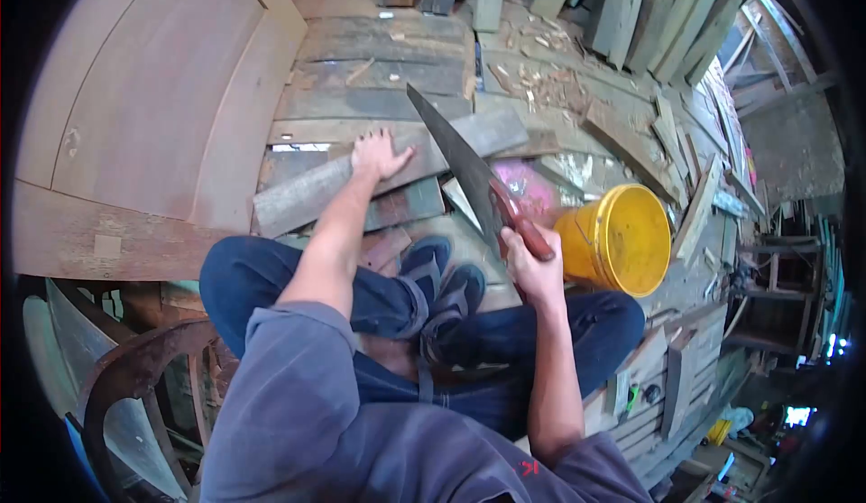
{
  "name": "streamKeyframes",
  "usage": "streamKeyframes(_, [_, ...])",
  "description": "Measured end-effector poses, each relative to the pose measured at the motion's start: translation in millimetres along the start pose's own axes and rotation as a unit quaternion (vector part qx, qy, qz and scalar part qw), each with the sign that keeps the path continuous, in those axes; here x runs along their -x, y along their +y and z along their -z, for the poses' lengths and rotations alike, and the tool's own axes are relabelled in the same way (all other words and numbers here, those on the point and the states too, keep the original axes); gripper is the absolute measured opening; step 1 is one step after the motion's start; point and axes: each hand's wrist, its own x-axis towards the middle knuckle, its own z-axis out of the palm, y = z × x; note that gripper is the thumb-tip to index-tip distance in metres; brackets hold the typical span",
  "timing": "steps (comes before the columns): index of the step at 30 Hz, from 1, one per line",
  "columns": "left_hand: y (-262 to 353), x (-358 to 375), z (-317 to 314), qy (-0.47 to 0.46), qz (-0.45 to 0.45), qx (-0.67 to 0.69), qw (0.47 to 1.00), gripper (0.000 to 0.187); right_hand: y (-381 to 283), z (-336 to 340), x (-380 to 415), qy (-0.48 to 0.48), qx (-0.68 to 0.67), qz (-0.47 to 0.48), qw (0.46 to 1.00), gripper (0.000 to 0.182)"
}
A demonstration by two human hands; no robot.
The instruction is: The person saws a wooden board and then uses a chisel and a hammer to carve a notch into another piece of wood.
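Observation:
A weathered grey plank (307, 194) lies at a slant in front of my feet. My left hand (379, 154) rests flat on its upper face, fingers spread. In my right hand (532, 264) is a handsaw (456, 153), gripped by its reddish-brown wooden handle. The long dark blade points up and away to the left, and its middle overlaps the plank in this view. Shorter wood pieces (406, 205) lie beneath and beside the plank, near my shoes.
A yellow bucket (663, 241) lies tipped just right of my right hand. On the left stands a large wooden panel (162, 97). Boards (649, 25) lean at the back, with wood chips (541, 88) scattered over the plank floor. A curved wooden chair frame (113, 368) is at lower left.

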Motion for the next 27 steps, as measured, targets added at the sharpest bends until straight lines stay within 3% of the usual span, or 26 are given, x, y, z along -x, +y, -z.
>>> streamKeyframes(1, [1,7,-2,0.008,-0.002,-0.003,1.0,0.089,-10,1,2,-0.011,-0.037,-0.019,0.999,0.023])
streamKeyframes(4, [2,11,1,0.009,-0.002,-0.012,1.0,0.089,-62,18,16,-0.036,0.051,-0.011,0.998,0.024])
streamKeyframes(5, [0,8,0,-0.003,-0.002,-0.011,1.0,0.09,-84,26,24,-0.056,0.024,-0.044,0.997,0.018])
streamKeyframes(6, [-2,6,0,-0.011,0.003,-0.013,1.0,0.091,-91,37,28,-0.064,0.082,-0.053,0.993,0.016])
streamKeyframes(10, [2,0,-2,-0.011,0.0,-0.014,1.0,0.092,-87,32,19,-0.051,0.055,-0.066,0.995,0.015])
streamKeyframes(11, [2,3,-2,0.001,0.0,-0.018,1.0,0.091,-72,23,9,-0.052,0.029,-0.037,0.998,0.016])
streamKeyframes(13, [4,14,-7,0.0,-0.003,-0.019,1.0,0.089,-22,-11,-25,-0.035,0.134,0.09,0.986,0.017])
streamKeyframes(18, [7,14,7,-0.021,0.007,-0.007,1.0,0.084,-10,-50,-47,-0.014,0.116,0.136,0.984,0.021])
streamKeyframes(20, [9,14,2,-0.011,0.004,-0.003,1.0,0.084,-51,-30,-26,-0.04,0.119,0.056,0.991,0.02])
streamKeyframes(23, [-1,7,3,-0.018,0.009,-0.001,1.0,0.085,-84,9,16,-0.041,0.139,0.063,0.987,0.018])
streamKeyframes(25, [3,2,3,-0.039,0.011,-0.016,0.999,0.088,-90,25,26,-0.066,0.122,-0.008,0.99,0.018])
streamKeyframes(27, [7,7,-1,-0.02,0.005,-0.021,1.0,0.089,-70,22,17,-0.062,0.08,-0.016,0.995,0.019])
